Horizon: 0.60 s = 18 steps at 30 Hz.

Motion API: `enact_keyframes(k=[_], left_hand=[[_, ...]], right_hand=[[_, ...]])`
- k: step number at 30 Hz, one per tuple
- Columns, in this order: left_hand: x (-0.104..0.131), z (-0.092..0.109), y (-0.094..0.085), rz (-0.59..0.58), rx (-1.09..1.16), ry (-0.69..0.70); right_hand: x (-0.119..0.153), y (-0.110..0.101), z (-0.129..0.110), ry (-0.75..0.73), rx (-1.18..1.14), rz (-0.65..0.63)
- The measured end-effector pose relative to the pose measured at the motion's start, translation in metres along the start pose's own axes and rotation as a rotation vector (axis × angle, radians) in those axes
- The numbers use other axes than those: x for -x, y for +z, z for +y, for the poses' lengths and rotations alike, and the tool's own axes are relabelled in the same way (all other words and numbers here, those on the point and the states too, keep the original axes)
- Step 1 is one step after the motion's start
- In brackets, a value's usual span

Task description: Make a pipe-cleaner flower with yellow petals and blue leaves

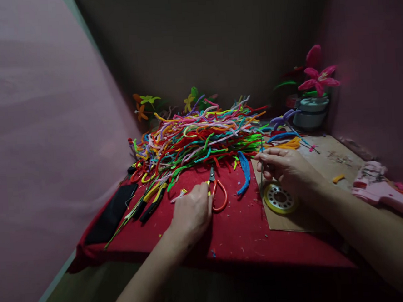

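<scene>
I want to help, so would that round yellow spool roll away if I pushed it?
The yellow spool lies flat on the brown board, so it would probably slide. Stood on its round edge, it might roll. The holes in its silver middle suggest it's fairly light.

A flat black object (111, 214) lies left; a potted pink flower (318, 81) stands back right.

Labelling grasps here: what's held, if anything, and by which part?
Right hand: thin dark stem, pinched around its middle. Left hand: over one handle of the scissors; whether it grips can't be told.
</scene>
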<state>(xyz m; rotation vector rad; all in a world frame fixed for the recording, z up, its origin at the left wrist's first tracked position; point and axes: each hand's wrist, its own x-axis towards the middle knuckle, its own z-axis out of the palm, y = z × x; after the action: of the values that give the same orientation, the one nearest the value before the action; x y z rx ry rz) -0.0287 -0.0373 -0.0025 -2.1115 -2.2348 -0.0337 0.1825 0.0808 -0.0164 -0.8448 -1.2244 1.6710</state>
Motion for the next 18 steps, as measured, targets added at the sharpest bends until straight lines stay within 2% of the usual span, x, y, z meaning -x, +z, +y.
enact_keyframes(k=[3, 5, 7, 11, 14, 16, 18], left_hand=[[-0.002, -0.038, -0.010, 0.090, 0.087, -0.056], [-0.003, -0.062, -0.016, 0.023, 0.097, -0.072], [-0.004, -0.076, -0.016, -0.044, 0.075, -0.084], [-0.003, -0.080, -0.002, -0.099, 0.042, -0.097], [-0.002, -0.075, 0.006, -0.063, 0.080, -0.151], [-0.001, -0.072, 0.004, -0.007, 0.244, -0.191], [-0.002, -0.067, -0.002, 0.008, 0.563, -0.213]], right_hand=[[0.002, 0.003, -0.003, 0.025, -0.002, 0.014], [0.004, 0.005, -0.005, 0.038, -0.002, 0.018], [0.005, 0.006, -0.005, 0.038, 0.005, 0.021], [0.005, 0.006, -0.002, 0.022, 0.020, 0.014], [0.003, 0.005, 0.001, 0.011, 0.006, 0.004], [0.002, 0.003, 0.002, 0.014, 0.005, -0.020], [0.002, 0.003, 0.003, 0.023, 0.014, -0.034]])
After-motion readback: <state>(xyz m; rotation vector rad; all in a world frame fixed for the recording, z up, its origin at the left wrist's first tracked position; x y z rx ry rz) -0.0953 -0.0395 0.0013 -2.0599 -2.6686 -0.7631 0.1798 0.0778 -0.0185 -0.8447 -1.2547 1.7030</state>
